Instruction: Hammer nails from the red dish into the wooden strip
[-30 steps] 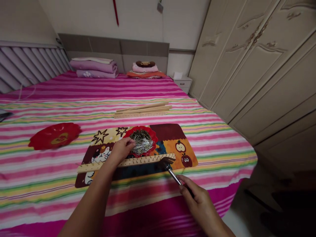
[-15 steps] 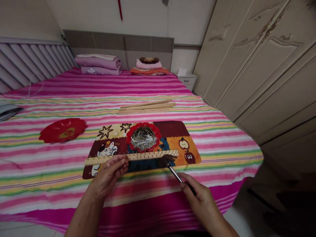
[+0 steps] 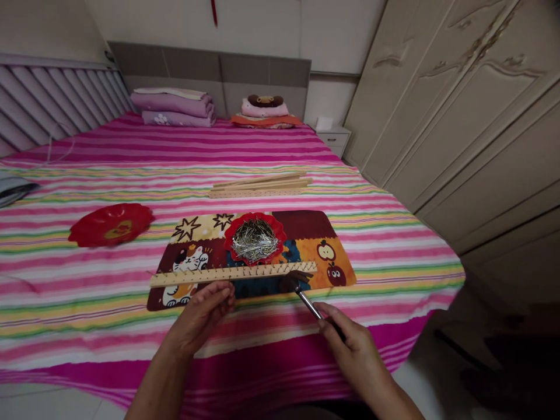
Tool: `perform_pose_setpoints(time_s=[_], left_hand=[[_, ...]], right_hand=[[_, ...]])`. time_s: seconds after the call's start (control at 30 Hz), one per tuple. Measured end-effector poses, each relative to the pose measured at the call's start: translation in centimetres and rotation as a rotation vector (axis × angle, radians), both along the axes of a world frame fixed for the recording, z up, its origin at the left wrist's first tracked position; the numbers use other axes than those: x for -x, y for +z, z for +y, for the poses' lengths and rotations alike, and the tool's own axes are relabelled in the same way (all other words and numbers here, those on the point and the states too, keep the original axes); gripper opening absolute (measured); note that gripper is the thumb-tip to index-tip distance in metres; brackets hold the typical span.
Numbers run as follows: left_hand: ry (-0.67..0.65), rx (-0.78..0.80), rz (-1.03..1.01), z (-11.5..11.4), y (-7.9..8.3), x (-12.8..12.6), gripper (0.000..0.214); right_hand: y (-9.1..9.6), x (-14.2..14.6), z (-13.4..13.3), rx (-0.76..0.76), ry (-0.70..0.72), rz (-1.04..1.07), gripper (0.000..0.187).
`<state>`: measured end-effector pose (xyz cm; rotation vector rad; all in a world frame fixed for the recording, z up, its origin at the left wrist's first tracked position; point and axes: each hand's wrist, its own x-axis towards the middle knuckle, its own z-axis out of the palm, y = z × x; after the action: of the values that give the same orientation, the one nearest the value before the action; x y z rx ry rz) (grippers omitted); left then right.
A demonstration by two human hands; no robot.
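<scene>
A long wooden strip (image 3: 245, 272) studded with a row of nails lies across a patchwork mat (image 3: 306, 233) on the striped bed. My left hand (image 3: 203, 312) hovers just below the strip's middle, fingers curled together in a pinch; what they hold is too small to see. My right hand (image 3: 350, 344) grips the handle of a small hammer (image 3: 301, 289), whose dark head rests near the strip's right end. A red dish (image 3: 256, 240) heaped with metal nails sits on the mat just behind the strip.
A second red dish (image 3: 111, 223) lies to the left. A bundle of wooden strips (image 3: 260, 185) lies further back. Folded bedding and a plush toy sit at the headboard. A cream wardrobe (image 3: 459, 111) stands to the right, and the bed's edge is close to me.
My left hand left the nail dish and drew back toward me, below the wooden strip, with fingers pinched. The hammer hand stayed put. The view shifted back slightly.
</scene>
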<state>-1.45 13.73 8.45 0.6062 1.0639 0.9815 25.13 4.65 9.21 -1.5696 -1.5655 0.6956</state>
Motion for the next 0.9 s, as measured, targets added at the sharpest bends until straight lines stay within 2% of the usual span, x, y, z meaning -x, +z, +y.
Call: perform_pose_setpoints(time_s=[0.1, 0.23, 0.43, 0.67, 0.9], left_hand=[[0.090, -0.030, 0.100, 0.1, -0.3, 0.3, 0.031], [0.202, -0.165, 0.313, 0.7, -0.4, 0.5, 0.035], [0.214, -0.246, 0.499, 1.9, -1.1, -0.1, 0.039], [0.199, -0.290, 0.782, 2.8, -2.5, -1.2, 0.029], [0.193, -0.317, 0.886, 3.1, -2.9, -1.5, 0.029]], right_hand=[[-0.1, 0.0, 0.1, 0.004, -0.002, 0.003, 0.030], [-0.2, 0.0, 0.1, 0.005, -0.003, -0.001, 0.030], [-0.1, 0.0, 0.1, -0.007, -0.016, -0.014, 0.031], [-0.1, 0.1, 0.1, 0.006, 0.008, -0.018, 0.031], [-0.3, 0.1, 0.1, -0.002, 0.022, -0.014, 0.029]])
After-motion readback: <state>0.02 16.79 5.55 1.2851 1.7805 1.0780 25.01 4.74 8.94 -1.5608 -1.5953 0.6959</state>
